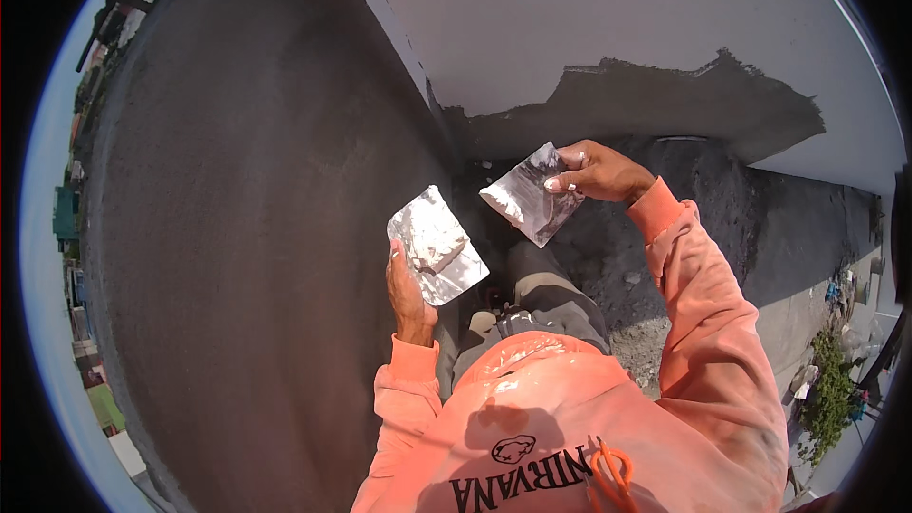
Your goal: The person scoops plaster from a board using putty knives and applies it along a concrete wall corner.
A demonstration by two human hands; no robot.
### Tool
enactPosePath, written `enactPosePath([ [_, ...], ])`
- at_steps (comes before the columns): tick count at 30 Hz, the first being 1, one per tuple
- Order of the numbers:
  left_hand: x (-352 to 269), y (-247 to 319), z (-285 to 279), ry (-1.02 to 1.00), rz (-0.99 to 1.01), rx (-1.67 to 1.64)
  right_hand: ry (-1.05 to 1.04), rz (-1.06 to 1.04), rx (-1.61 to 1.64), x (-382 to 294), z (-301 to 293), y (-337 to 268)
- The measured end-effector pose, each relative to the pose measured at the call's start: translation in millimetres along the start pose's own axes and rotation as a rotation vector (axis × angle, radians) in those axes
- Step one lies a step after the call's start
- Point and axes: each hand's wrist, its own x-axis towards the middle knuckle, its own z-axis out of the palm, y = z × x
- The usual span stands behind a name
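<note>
My left hand (410,288) holds a flat metal plate (467,267) from below and its left edge; a lump of white, wet-looking plaster or putty (427,228) lies on it. In my right hand (595,171) is a second flat, shiny metal blade (538,192), pinched at its upper right side between thumb and fingers. White paste coats that blade's lower left edge. The two metal pieces are apart, with a small gap between them. White specks mark my right thumb and fingers.
A rough grey wall (271,228) rises close on the left. Ahead, another wall bears smooth pale coating (641,7) above a ragged bare grey patch (662,100). Rubble and dirt (634,342) lie on the ground at right, with a leafy plant (826,385) farther off.
</note>
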Motion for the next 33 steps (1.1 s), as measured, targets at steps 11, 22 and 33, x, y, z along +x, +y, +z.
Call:
enactPosePath([
  [11, 42, -34, -20, 0.114, -0.055, 0.016, 0.218, -0.041, 1.094, 151, -35, 236],
  [22, 157, -166, -118, 0.183, -0.219, -0.015, 0.513, 0.13, 0.871, 309, -95, 477],
  [33, 284, -318, -212, 0.151, -0.189, -0.007, 0.611, -0.033, 0.573, 458, -129, 711],
])
